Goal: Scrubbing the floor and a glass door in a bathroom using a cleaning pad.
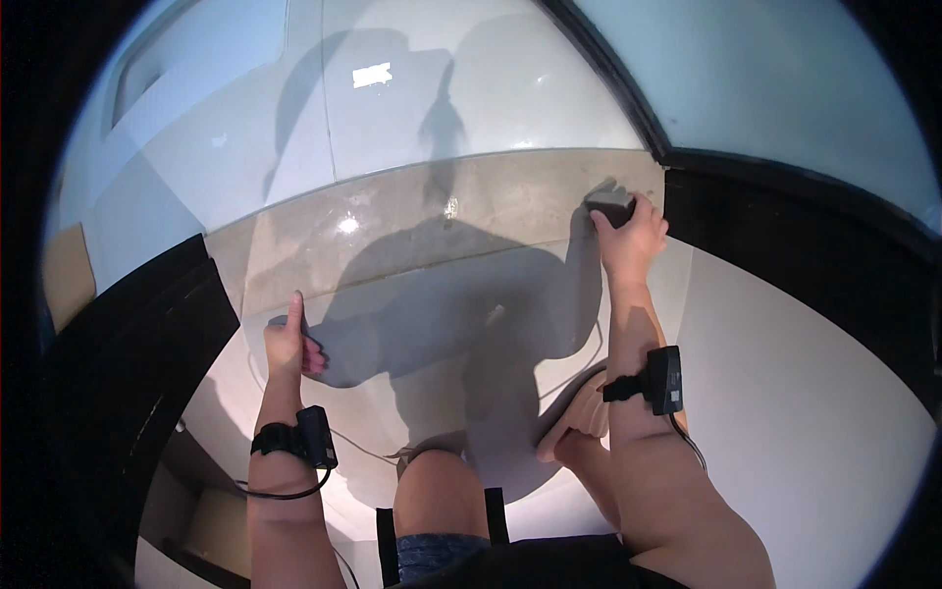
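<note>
My right hand point(633, 236) grips a small dark rectangular block point(612, 206) with a greyer top face, thumb on one side and fingers on the other. The block rests at the right end of a beige stone strip point(392, 221), close to the black frame corner. Whether it is a sponge or something harder, I cannot tell. My left hand point(291, 346) is off to the left, just below the strip, with its thumb pointing up and its other fingers curled in. Nothing shows in that hand.
Black frame panels point(128, 324) flank the strip on the left and right point(785, 245). Beyond it lies pale flooring point(491, 88) with a white patch point(372, 75). A frosted glass panel point(775, 88) stands at the upper right. My sandalled foot point(579, 417) is near my right forearm.
</note>
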